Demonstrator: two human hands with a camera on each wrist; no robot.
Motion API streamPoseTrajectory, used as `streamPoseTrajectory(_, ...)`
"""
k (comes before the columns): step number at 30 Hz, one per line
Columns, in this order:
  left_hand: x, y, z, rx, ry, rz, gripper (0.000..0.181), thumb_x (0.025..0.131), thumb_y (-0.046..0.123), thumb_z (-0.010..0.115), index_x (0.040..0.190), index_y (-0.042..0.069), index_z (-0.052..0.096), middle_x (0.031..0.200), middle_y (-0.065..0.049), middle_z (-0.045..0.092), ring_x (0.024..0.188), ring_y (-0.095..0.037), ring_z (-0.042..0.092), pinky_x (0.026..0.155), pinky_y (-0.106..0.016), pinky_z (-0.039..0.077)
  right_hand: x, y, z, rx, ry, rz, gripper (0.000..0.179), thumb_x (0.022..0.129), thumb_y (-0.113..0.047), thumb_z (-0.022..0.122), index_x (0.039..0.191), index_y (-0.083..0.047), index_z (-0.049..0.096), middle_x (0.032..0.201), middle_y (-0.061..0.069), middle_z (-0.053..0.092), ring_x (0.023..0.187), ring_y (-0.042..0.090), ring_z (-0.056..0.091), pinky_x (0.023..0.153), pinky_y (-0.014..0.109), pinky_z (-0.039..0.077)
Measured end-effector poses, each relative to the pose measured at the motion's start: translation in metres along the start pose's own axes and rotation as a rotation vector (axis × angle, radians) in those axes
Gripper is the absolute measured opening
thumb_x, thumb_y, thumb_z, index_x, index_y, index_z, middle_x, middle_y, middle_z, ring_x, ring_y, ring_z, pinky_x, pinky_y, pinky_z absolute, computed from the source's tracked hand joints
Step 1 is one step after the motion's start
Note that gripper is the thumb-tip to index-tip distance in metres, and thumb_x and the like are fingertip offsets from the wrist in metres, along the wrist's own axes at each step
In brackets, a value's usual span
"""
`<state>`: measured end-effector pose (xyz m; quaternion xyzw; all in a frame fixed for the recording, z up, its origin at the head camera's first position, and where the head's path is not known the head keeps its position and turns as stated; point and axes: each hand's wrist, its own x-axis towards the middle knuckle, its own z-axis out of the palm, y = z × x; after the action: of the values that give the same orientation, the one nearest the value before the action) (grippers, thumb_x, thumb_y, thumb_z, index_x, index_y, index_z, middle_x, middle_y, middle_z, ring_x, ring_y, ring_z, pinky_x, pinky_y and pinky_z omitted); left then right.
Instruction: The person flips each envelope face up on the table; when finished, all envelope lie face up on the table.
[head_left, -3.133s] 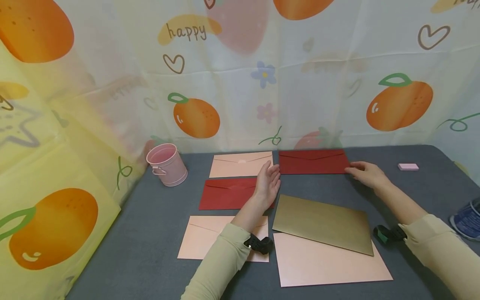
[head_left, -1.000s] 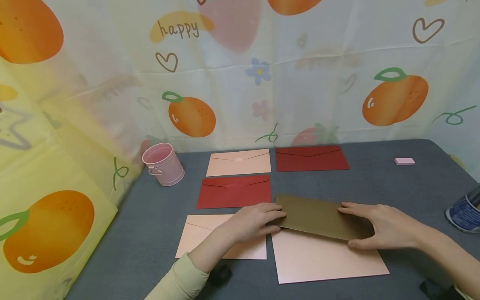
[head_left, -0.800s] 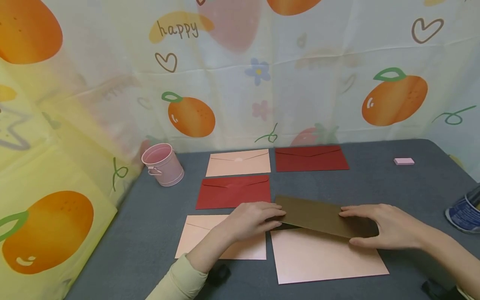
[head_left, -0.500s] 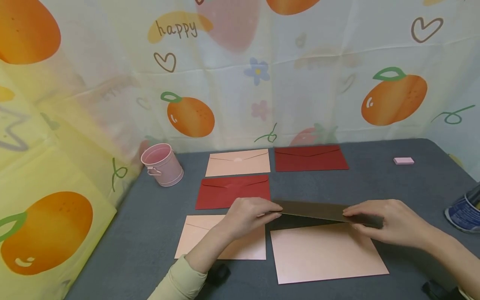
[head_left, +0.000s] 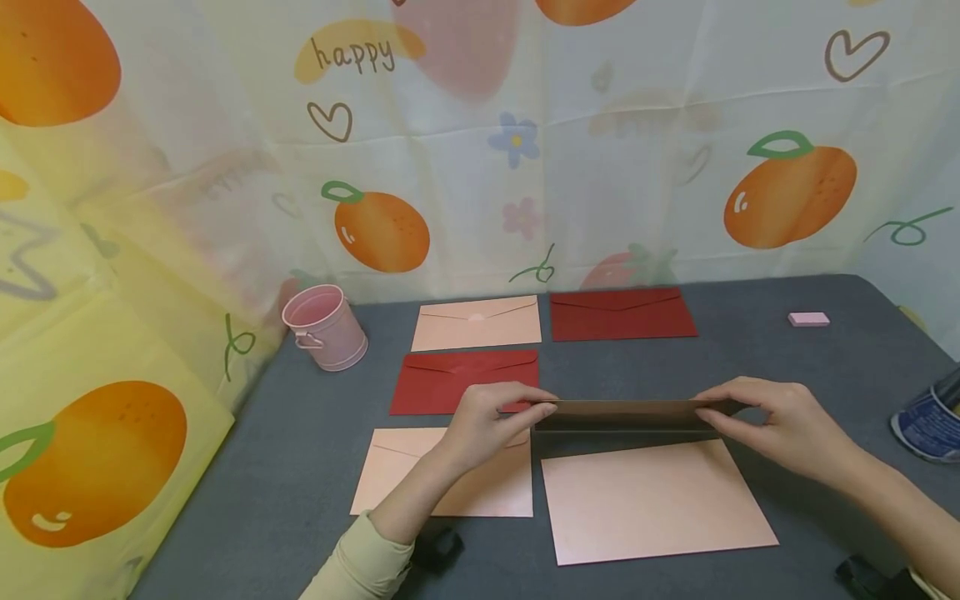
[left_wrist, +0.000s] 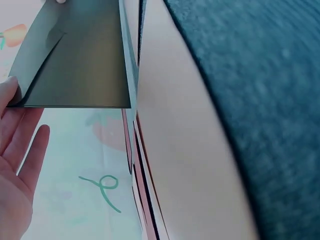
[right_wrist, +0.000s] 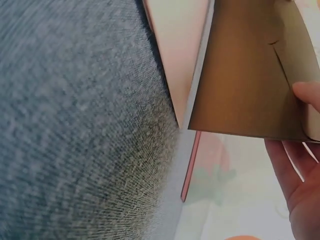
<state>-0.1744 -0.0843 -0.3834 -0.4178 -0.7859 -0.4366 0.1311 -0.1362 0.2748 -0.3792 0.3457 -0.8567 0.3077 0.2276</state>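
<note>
Both hands pinch a gold envelope [head_left: 630, 415] by its two upper corners, the left hand [head_left: 487, 421] at one end and the right hand [head_left: 783, 421] at the other. The envelope stands on edge, so the head view shows only a thin dark strip of it. Its flap side shows in the left wrist view [left_wrist: 85, 65] and the right wrist view, where the right thumb [right_wrist: 307, 94] presses near the flap. Just in front lies a large pale pink envelope [head_left: 652, 508], plain side up. A smaller pale pink envelope [head_left: 397, 479] lies partly under the left forearm.
Farther back are a red envelope [head_left: 442, 383], a pale pink envelope [head_left: 476, 325] and a darker red envelope [head_left: 622, 315]. A pink bucket [head_left: 326, 329] stands at left. A pink block [head_left: 808, 319] and a blue pen holder [head_left: 930, 425] are at right.
The hands left the back row and took hold of the gold envelope, which lay over the large pale pink one. They lifted it and tipped it from flat to upright.
</note>
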Motion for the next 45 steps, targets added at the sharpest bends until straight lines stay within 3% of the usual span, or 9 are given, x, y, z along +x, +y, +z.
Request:
streamPoseTrajectory(9,-0.004,-0.005,-0.001,-0.127,-0.017,-0.125,0.016,0.086,0.012,0.075,0.102,0.011,0.076,0.093,0.002,0.074,0.085,-0.006,0.068,0.077,-0.024,0.055,-0.002,0.002,0.001,0.047,-0.035,0.172,0.036,0.072,0.0,0.083,0.096,-0.025,0.073,0.087,-0.015,0.069,0.077,-0.002,0.063,0.068,0.011,0.048)
streamPoseTrajectory(14,-0.007,-0.009,-0.002,-0.137,-0.056,-0.219,0.014,0.083,0.009,0.078,0.097,0.008,0.076,0.088,0.0,0.073,0.08,-0.007,0.068,0.075,-0.024,0.056,-0.006,0.009,-0.001,0.044,-0.071,0.262,0.03,0.074,-0.005,0.083,0.093,-0.026,0.072,0.085,-0.015,0.069,0.074,-0.001,0.062,0.065,0.013,0.049)
streamPoseTrajectory(20,-0.01,-0.017,-0.003,-0.091,-0.123,-0.288,0.008,0.083,0.008,0.077,0.09,0.008,0.074,0.083,0.001,0.072,0.078,-0.007,0.066,0.074,-0.023,0.055,-0.011,0.018,-0.002,0.092,-0.189,0.382,0.018,0.08,-0.011,0.08,0.096,-0.015,0.072,0.086,-0.009,0.07,0.074,-0.001,0.064,0.059,0.02,0.053)
streamPoseTrajectory(24,-0.011,-0.02,-0.003,-0.039,-0.162,-0.344,0.007,0.084,0.01,0.076,0.091,0.01,0.074,0.083,0.004,0.071,0.078,-0.005,0.065,0.075,-0.022,0.054,-0.014,0.022,-0.001,0.107,-0.243,0.396,0.013,0.082,-0.013,0.079,0.093,-0.015,0.072,0.084,-0.011,0.07,0.075,-0.002,0.065,0.059,0.023,0.054)
streamPoseTrajectory(28,-0.011,-0.021,-0.003,-0.01,-0.185,-0.381,0.006,0.085,0.012,0.076,0.091,0.011,0.074,0.083,0.006,0.071,0.078,-0.005,0.064,0.074,-0.023,0.053,-0.015,0.024,0.0,0.051,-0.272,0.368,0.012,0.081,-0.016,0.08,0.087,-0.02,0.07,0.079,-0.017,0.066,0.072,-0.003,0.063,0.058,0.023,0.053)
streamPoseTrajectory(37,-0.011,-0.022,-0.002,0.007,-0.217,-0.412,0.005,0.085,0.011,0.076,0.089,0.012,0.073,0.082,0.006,0.071,0.077,-0.004,0.064,0.074,-0.023,0.053,-0.013,0.026,0.002,-0.04,-0.338,0.367,0.013,0.08,-0.024,0.081,0.084,-0.021,0.069,0.074,-0.02,0.061,0.063,-0.003,0.049,0.054,0.023,0.043)
streamPoseTrajectory(45,-0.011,-0.024,-0.001,0.027,-0.198,-0.409,0.005,0.085,0.012,0.076,0.089,0.012,0.074,0.082,0.007,0.07,0.076,-0.004,0.062,0.07,-0.024,0.051,-0.013,0.026,0.003,-0.039,-0.328,0.38,0.013,0.079,-0.023,0.081,0.085,-0.019,0.07,0.074,-0.019,0.062,0.066,-0.003,0.052,0.056,0.024,0.047)
